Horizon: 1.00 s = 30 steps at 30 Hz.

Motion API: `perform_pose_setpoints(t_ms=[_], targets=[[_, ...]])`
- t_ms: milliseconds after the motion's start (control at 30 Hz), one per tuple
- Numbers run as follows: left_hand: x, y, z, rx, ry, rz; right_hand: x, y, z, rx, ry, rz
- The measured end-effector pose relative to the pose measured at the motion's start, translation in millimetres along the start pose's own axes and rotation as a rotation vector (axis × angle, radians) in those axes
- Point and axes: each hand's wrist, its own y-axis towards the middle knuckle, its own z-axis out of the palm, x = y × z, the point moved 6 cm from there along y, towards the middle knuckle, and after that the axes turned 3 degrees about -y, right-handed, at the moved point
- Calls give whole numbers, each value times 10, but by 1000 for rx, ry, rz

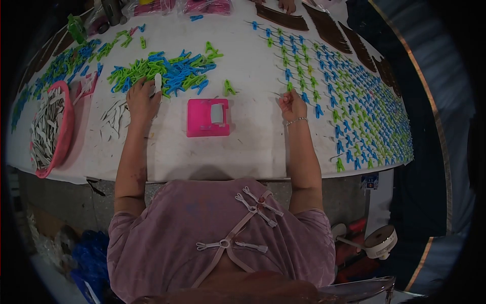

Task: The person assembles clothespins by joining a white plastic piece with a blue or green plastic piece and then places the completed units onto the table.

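The person's left hand [143, 101] rests palm down at the near edge of a heap of green and blue clips [177, 71], its fingers bent and partly spread; a small white strip [158, 81] stands by its thumb and forefinger, though whether it is gripped cannot be told. The right hand [292, 105], a bracelet [296, 121] at its wrist, is nearly closed, fingertips pinched at the near end of a green clip [289, 87] along the left edge of the laid-out rows of clips [354, 101]. These rows cover the right side of the white worktop [253, 147], with long brown pieces [326, 28] beyond them. Between the hands sits a pink block [207, 126] with a pale roller-like part [216, 113] on top, and a loose clip [229, 87] lies just beyond it. Loose grey-white strips [115, 119] lie left of the left forearm, and a pink basket [63, 137] full of similar strips stands farther left, near the edge. More clips and a green bottle [77, 29] occupy the far left, with pink plastic packs [207, 6] at the far side. Another person's hand [287, 5] is at the far edge. A small blue label [371, 181] below the near right edge bears writing too small to read.
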Motion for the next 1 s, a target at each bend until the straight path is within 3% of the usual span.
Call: perform_pose_setpoints(t_ms=[100,233,300,333,400,433,500,700,800,1000], targets=[[-11,42,-13,113,-71,-48,-19,-216,98,38,-95,-62],[20,85,-83,50,-138,-59,-190,-374,256,135,-229,-176],[57,103,-179,-79,-569,-191,-235,-502,418,255,-399,-309],[6,111,-212,-78,-569,-188,-259,-555,460,254,-397,-309],[-206,93,-170,165,-882,-193,-203,-752,678,340,-679,-552],[-339,82,-248,162,-877,-198,-181,-882,769,346,-679,-548],[-834,35,-367,313,-909,40,-40,-1363,1090,526,-892,-972],[-1324,3,-404,414,-774,261,-194,-1711,1399,876,-911,-910],[-1346,-27,-368,414,-854,212,-281,-1637,1361,844,-935,-763],[-1215,-152,-151,465,-1202,-45,-406,-1562,1338,857,-864,-832]])
